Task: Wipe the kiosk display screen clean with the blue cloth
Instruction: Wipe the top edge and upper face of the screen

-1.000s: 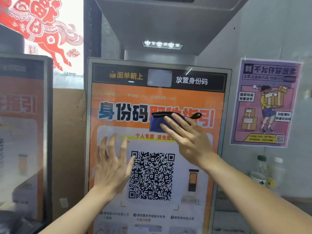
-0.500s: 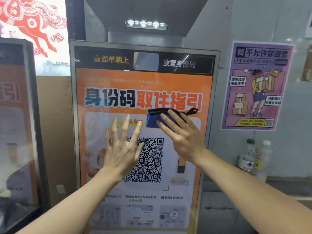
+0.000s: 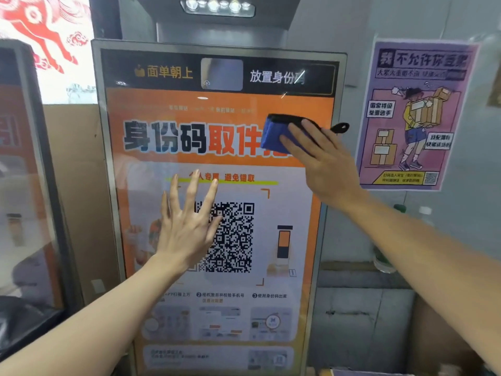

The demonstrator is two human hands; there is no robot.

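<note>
At the far left stands a second dark-framed glass panel point(image 3: 29, 185), with a red paper-cut horse decoration point(image 3: 35, 31) on the bright window above it and a brown cardboard sheet point(image 3: 78, 185) beside it. Next comes the tall metal-framed kiosk display screen point(image 3: 217, 321), showing an orange poster with a black QR code point(image 3: 233, 237) at its middle. The left hand point(image 3: 187, 226) lies against the glass over the QR code's left edge, fingers straight and spread, holding nothing. Higher and to the right, the right hand point(image 3: 325, 164) presses the folded blue cloth with black trim point(image 3: 273, 134) flat against the screen's upper right part, fingers straight on top of it; its black loop sticks out past the frame. On the grey wall further right hangs a purple paper poster point(image 3: 414, 115), with plastic bottles point(image 3: 385, 256) below it, partly hidden by the right forearm.
</note>
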